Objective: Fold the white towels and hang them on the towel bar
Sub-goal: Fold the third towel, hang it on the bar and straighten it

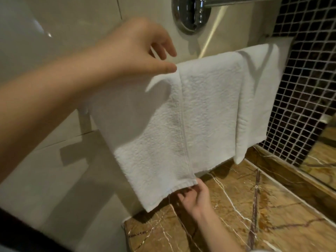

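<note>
A folded white towel (160, 124) hangs in front of the pale tiled wall, its top over a bar that the cloth hides. My left hand (138, 50) pinches its top edge near the upper left. My right hand (192, 195) holds the bottom hem from below. A second white towel (258, 99) hangs just right of it, partly behind the first. The towel bar's bracket (84, 120) shows at the left under my forearm.
A round chrome wall fitting (192, 13) with a bar running right sits above the towels. Dark mosaic tiling (307, 70) covers the wall at right. A brown marble counter (254, 215) lies below, with a mirror edge at far right.
</note>
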Action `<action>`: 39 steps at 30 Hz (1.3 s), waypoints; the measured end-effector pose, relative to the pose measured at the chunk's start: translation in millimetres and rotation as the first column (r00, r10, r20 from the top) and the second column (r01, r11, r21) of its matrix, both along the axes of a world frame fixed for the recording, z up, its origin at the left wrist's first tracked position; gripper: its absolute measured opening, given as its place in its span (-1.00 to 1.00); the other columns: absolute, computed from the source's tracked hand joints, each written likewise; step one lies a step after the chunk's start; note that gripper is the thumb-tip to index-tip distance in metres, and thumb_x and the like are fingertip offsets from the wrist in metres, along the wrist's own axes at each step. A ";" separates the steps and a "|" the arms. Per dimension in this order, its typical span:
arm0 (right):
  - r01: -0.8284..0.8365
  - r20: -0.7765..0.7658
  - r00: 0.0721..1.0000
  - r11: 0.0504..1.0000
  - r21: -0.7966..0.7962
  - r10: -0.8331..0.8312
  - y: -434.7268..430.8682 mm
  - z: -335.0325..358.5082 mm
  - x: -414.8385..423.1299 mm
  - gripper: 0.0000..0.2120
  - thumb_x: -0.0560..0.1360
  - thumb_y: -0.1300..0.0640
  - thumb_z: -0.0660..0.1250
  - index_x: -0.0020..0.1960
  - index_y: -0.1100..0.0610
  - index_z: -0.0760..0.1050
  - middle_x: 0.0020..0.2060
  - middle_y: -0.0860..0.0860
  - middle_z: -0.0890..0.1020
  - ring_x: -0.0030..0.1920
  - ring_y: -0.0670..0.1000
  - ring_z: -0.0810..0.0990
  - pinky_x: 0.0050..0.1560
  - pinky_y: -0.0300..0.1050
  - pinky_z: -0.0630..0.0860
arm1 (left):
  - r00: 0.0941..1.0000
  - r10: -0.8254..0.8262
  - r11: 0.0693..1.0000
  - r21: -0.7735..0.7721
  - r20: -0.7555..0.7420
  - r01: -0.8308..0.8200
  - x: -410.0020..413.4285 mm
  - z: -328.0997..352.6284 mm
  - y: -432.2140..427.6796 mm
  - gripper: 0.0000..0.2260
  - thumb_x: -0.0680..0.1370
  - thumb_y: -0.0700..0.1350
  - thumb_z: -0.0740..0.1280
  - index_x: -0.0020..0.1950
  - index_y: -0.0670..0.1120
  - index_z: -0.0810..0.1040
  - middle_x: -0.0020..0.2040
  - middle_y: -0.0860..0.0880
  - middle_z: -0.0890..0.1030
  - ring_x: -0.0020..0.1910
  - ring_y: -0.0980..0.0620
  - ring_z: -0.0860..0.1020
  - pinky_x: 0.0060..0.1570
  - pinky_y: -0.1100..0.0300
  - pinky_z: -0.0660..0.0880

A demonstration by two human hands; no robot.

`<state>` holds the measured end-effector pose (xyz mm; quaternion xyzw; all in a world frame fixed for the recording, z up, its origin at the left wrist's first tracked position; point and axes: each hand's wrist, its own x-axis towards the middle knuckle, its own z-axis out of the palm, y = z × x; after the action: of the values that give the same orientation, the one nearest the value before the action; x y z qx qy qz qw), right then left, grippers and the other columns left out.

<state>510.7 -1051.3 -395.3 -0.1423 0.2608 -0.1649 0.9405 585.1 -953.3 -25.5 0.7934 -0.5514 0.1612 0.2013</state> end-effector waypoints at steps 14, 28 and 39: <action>-0.123 0.054 0.988 0.955 -0.271 0.143 -30.8 9.6 16.7 -0.64 0.49 0.22 0.37 0.25 0.29 0.47 0.08 0.20 0.65 0.09 0.15 0.64 0.20 0.13 0.52 | 0.999 -0.039 0.998 -0.057 0.007 0.039 2.2 -22.1 -33.5 -0.71 0.32 0.00 0.43 0.01 -0.05 0.62 -0.20 -0.07 0.61 -0.16 -0.04 0.59 -0.09 0.07 0.53; -0.151 -0.247 0.969 0.864 -0.479 0.033 -28.7 -5.3 3.8 -0.74 0.43 0.14 0.46 -0.01 0.31 0.57 -0.19 0.13 0.72 -0.15 0.07 0.70 -0.10 -0.10 0.63 | 1.000 -0.016 0.993 -0.120 0.011 0.017 1.4 -26.5 -39.0 -0.66 0.22 0.08 0.44 -0.11 -0.07 0.63 -0.23 -0.15 0.61 -0.19 -0.16 0.58 -0.12 -0.16 0.54; 0.012 -0.033 0.999 0.959 -0.282 -0.022 -78.9 7.8 -16.2 -0.51 0.31 0.12 0.45 0.19 0.24 0.48 0.10 0.14 0.64 0.11 0.08 0.59 0.27 0.06 0.45 | 0.988 -0.068 0.997 -0.028 0.139 0.072 -9.0 -11.5 -83.5 -0.65 0.31 0.15 0.31 -0.03 -0.01 0.60 -0.10 -0.01 0.60 -0.14 -0.06 0.59 -0.08 -0.03 0.55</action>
<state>494.5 -1130.1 -387.5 -0.2754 0.2527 -0.2060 0.9044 576.1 -1036.7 -37.0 0.7571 -0.5888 0.2175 0.1812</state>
